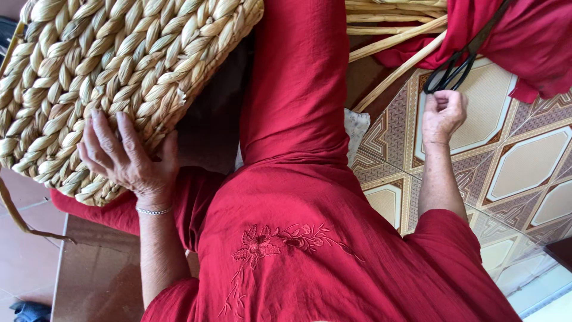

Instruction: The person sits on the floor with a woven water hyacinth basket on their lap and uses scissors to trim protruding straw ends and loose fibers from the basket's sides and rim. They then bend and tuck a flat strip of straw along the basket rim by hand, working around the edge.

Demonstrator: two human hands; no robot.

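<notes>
The left hand (128, 158) lies flat on the woven basket (101, 71), fingers (101, 134) spread and released, palm pressing the plaited side near its lower edge; it steadies rather than grips. The basket sits at the upper left, propped against the person's red-trousered leg (298, 89), with one corner reaching toward the knee. Its visible face is fully plaited in thick, pale, braided strands, tight and even, with no open gaps showing on this side. A loose strip (18, 214) trails down from under its lower left edge.

The right hand (444, 113) is out over the patterned floor tiles (524, 161), fingers curled in a loose fist just below the black scissors (456, 68). Whether the fingertips touch the scissor loops cannot be told; the handles lie just above the knuckles and the blades run up under a heap of red cloth (530, 36). Bare pale canes (393, 42) lie on the floor between leg and scissors.

As a judgement: the weaving of this face looks finished, and what seems left is trimming, since the trailing strip is uncut and the scissors are not yet in hand. The far sides and rim of the basket are out of view, so their state cannot be judged
</notes>
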